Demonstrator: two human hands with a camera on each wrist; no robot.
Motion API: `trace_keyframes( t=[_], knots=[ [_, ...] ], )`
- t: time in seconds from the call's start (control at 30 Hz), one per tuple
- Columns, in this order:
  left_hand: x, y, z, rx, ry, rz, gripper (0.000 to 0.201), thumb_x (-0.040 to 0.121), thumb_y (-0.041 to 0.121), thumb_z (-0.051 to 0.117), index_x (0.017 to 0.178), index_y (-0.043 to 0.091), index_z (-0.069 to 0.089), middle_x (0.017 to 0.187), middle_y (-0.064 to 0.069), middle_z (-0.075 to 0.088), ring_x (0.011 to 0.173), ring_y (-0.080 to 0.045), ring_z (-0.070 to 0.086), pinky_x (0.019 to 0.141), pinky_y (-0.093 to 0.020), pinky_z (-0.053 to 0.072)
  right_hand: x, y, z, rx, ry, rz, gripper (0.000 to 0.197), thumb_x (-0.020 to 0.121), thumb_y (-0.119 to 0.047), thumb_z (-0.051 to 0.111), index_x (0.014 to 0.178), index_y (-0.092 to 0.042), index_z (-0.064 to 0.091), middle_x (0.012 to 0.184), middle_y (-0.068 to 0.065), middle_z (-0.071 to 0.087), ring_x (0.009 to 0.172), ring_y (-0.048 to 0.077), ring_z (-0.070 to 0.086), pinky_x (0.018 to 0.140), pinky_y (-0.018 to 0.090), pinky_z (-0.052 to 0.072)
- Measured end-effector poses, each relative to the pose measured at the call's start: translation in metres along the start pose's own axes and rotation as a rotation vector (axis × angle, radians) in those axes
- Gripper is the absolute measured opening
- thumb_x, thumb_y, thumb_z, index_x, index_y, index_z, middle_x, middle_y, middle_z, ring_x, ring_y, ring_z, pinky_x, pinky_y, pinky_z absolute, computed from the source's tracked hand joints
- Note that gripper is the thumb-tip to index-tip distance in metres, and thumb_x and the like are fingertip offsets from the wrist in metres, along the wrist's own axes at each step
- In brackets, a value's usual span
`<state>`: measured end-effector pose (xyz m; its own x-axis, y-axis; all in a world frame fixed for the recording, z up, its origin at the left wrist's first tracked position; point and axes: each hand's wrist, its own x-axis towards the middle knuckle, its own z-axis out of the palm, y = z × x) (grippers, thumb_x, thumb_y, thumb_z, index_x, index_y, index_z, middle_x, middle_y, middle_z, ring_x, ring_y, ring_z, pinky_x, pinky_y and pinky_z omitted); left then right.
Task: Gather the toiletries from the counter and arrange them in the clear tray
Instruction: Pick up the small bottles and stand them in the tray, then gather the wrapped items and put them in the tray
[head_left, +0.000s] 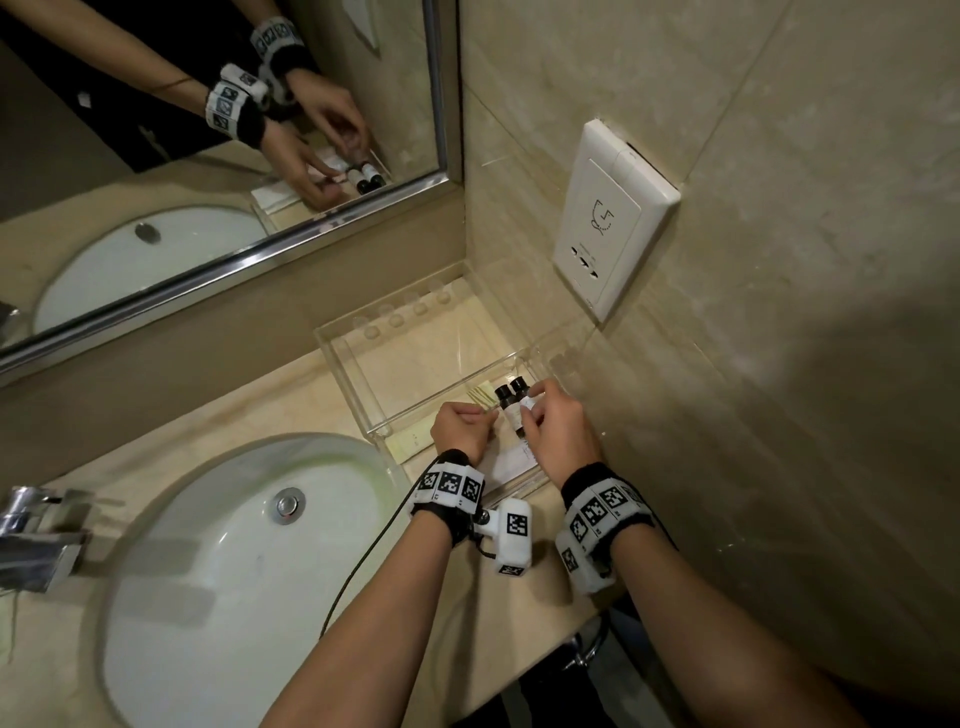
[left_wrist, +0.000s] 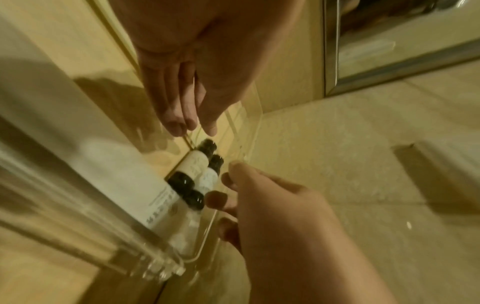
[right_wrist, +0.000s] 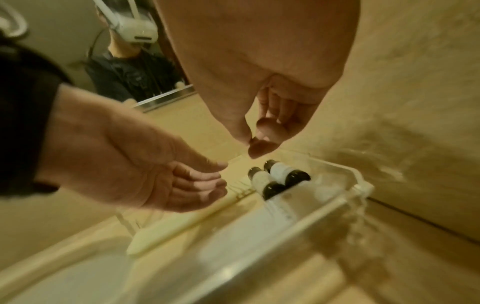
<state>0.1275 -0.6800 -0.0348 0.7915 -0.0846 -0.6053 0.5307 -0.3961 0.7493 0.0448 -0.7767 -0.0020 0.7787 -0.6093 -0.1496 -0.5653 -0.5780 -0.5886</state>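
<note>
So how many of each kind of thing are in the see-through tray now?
Little dark-capped bottles: 2
Long pale item: 1
White packet: 1
Total I can make out in the clear tray: 4

No word or number here is clear enough to read. The white wall plate (head_left: 613, 218), up and to the right of the hands, has a drawn line picture of a face on it, and small marks lower down that are too tiny to make out. The two small bottles (left_wrist: 201, 164) just past the fingertips have white labels with faint print, all blurred. A flat white packet (left_wrist: 161, 207) beside them has a row of dark letters along its edge, too smeared to read. The wristbands (head_left: 449, 486) show black and white square code patterns.
</note>
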Motion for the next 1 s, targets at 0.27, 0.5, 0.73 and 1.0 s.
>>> trace_keyframes(
  t=[0.27, 0.5, 0.73, 1.0],
  knots=[
    [-0.037, -0.015, -0.100, -0.250, 0.193, 0.059, 0.011, 0.083, 0.008, 0.069, 0.089, 0.007, 0.060, 0.080, -0.011, 0.066, 0.063, -0.023, 0.063, 0.069, -0.034, 0.056, -0.005, -0.065, 0.023, 0.270, -0.084, -0.172, 0.016, 0.091, -0.022, 0.062, 0.106, -0.018, 0.060, 0.085, -0.005, 0.063, 0.067, 0.011, 0.061, 0.066, 0.028, 0.051],
    [-0.090, -0.050, -0.210, -0.376, 0.450, 0.036, 0.013, 0.083, 0.012, 0.066, 0.092, 0.004, 0.062, 0.081, -0.012, 0.070, 0.064, -0.023, 0.064, 0.064, -0.032, 0.056, -0.050, -0.147, 0.076, 0.344, -0.317, -0.376, 0.011, 0.091, -0.023, 0.062, 0.101, -0.018, 0.061, 0.081, -0.006, 0.063, 0.068, 0.014, 0.063, 0.069, 0.035, 0.055],
    [-0.134, -0.113, -0.307, -0.482, 0.638, -0.014, 0.005, 0.085, 0.013, 0.064, 0.085, 0.011, 0.060, 0.081, -0.013, 0.071, 0.060, -0.022, 0.063, 0.061, -0.029, 0.053, -0.135, -0.223, 0.141, 0.278, -0.547, -0.592, 0.009, 0.091, -0.021, 0.061, 0.099, -0.020, 0.062, 0.081, -0.007, 0.063, 0.067, 0.009, 0.060, 0.066, 0.028, 0.052],
    [-0.162, -0.215, -0.424, -0.582, 0.743, -0.146, 0.009, 0.084, 0.012, 0.064, 0.078, 0.016, 0.059, 0.078, -0.012, 0.071, 0.055, -0.022, 0.058, 0.057, -0.032, 0.047, -0.238, -0.284, 0.239, 0.191, -0.747, -0.627, 0.010, 0.089, -0.023, 0.063, 0.097, -0.019, 0.064, 0.081, -0.002, 0.067, 0.066, 0.015, 0.064, 0.065, 0.029, 0.052]
  ],
)
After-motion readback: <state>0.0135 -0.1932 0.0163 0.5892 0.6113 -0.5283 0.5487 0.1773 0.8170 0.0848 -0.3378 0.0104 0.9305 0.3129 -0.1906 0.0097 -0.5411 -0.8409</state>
